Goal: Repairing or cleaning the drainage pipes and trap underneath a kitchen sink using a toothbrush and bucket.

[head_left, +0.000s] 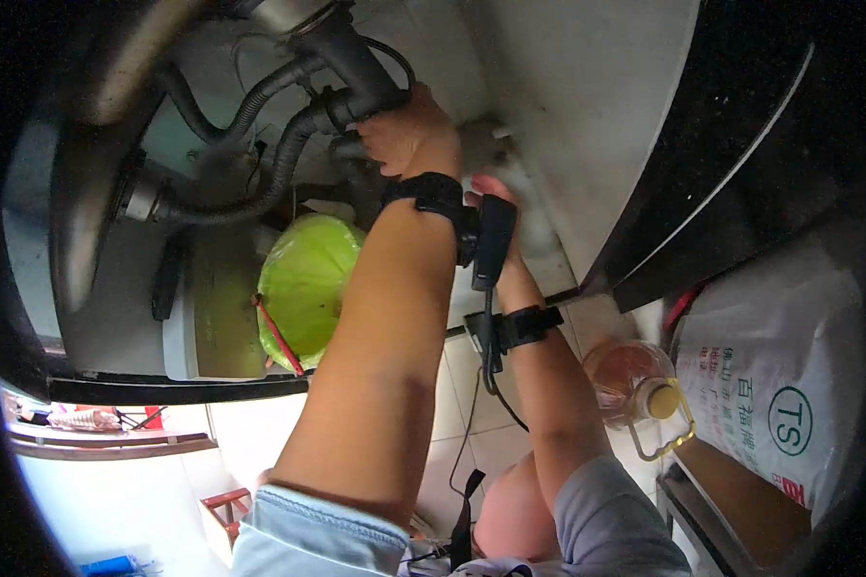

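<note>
My left hand [409, 130] reaches into the cupboard, fingers closed on a dark grey drain pipe fitting [361, 72] among corrugated hoses [279, 168]. The black band with a device on my left wrist partly covers my right hand [500, 197], just to the right and lower; its fingertips show near a pale surface, but I cannot tell if they hold anything. A lime-green bin [298, 279] with a red strip across its edge stands inside, partly behind my left forearm, beside a grey box [221, 327].
The cupboard's dark front edge [135, 389] crosses below the bin. A large plastic jug [630, 370] of amber liquid with a yellow handle stands at the right on the tiled floor, beside a white printed sack [760, 365]. A red stool [226, 510] is at lower left.
</note>
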